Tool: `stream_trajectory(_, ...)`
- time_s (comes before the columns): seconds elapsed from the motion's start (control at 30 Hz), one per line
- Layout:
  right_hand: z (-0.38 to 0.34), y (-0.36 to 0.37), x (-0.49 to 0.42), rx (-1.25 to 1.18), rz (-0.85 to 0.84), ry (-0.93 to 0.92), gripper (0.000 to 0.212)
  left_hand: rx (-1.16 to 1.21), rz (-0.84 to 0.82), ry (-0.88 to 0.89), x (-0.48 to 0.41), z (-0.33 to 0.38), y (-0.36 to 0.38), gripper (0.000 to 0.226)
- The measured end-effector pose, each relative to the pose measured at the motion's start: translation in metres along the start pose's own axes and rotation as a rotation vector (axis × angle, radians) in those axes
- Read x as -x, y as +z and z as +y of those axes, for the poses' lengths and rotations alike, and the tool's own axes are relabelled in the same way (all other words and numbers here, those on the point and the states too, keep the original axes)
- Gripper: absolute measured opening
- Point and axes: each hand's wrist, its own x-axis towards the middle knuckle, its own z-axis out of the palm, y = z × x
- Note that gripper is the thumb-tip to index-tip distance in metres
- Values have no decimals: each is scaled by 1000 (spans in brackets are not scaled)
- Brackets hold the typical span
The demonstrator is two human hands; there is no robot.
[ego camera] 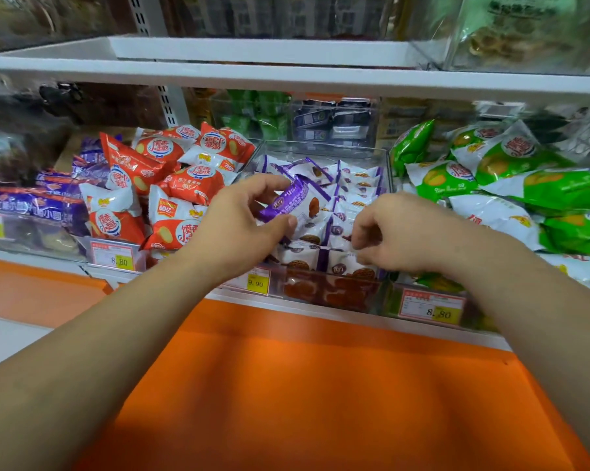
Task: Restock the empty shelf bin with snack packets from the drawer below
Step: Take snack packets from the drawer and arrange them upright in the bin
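The left hand [249, 215] grips one purple-and-white snack packet [297, 205] over the middle of the clear shelf bin [320, 147]. The bin sits at the shelf's front edge between red packets [171, 185] and green packets [490, 171]. The right hand [398, 232] pinches the top edge of a front-row packet [344, 263] near the bin's front right corner. The rows look tightly filled, so forcing the held packet in could tip neighbours over the front wall onto the orange ledge [286, 385], or crush its contents.
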Motion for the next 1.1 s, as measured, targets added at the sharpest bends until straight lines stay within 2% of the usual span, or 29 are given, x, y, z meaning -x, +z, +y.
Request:
stream_trajectory(0.13,-8,7,1,166,-15,-13,25,15,-29,-8,6,-1,5,42)
stream_trajectory(0.23,-12,15,-3,230,35,-28,23,-11,3,27,10,-1,4,43)
stream_trajectory(0.3,-8,14,-2,175,-4,-1,25,-9,-1,40,13,-1,3,43)
stream_trajectory(0.4,-2,4,1,-54,-8,55,20,-23,-4,68,13,-1,4,42)
stream_trajectory(0.5,3,-12,-1,-256,145,79,19,52,16,87,11,0,1,41)
stream_trajectory(0.6,7,-20,-9,-342,330,157,21,168,39,58,7,0,-5,38)
stream_trajectory(0.67,8,-11,-17,-266,432,197,20,216,30,30,6,1,-6,38)
stream_trajectory(0.8,3,21,-34,-120,531,174,13,186,-9,-1,10,5,3,39)
stream_trajectory(0.87,9,25,-36,13,612,133,27,177,-11,-16,10,6,7,36)
stream_trajectory(0.9,12,24,-35,1,633,84,36,175,-8,-29,9,7,8,33)
stream_trajectory(0.97,14,16,-27,-236,555,-35,49,174,-8,-53,6,9,8,31)
stream_trajectory(1.0,11,9,-23,-405,436,-60,53,190,-20,-63,3,12,9,32)
stream_trajectory(1.03,8,4,-18,-552,311,-69,55,225,-37,-67,1,15,9,34)
stream_trajectory(1.1,4,-1,-12,-716,183,-76,48,315,-59,-75,-3,20,10,37)
